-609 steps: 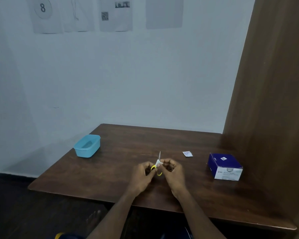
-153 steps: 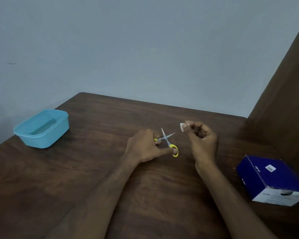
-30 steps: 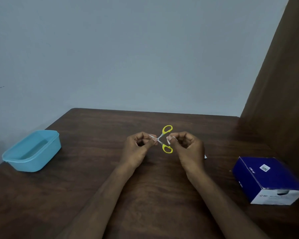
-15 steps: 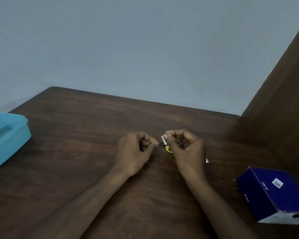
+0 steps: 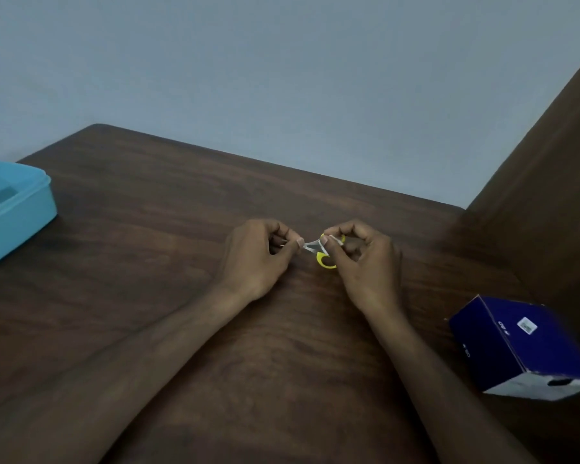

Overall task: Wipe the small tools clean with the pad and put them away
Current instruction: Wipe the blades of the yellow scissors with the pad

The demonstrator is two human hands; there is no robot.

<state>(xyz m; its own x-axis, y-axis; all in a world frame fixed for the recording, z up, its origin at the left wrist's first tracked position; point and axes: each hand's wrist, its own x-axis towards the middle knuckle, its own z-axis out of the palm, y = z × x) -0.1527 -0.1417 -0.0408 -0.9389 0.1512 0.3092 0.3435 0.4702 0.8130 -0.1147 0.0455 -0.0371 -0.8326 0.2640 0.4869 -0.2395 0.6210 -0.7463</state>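
Now that I've turned the scissors (image 5: 319, 251) handles toward my right hand (image 5: 362, 259), its grip pinches the pad (image 5: 332, 240) there; my left hand (image 5: 258, 254) pinches the blades, well right of the blue tub (image 5: 14, 209).

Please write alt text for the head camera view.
Two hands hold small yellow-handled scissors above a dark wooden table: left hand pinches the blade tip, right hand holds near the handles. Blue tub left, dark blue box right.
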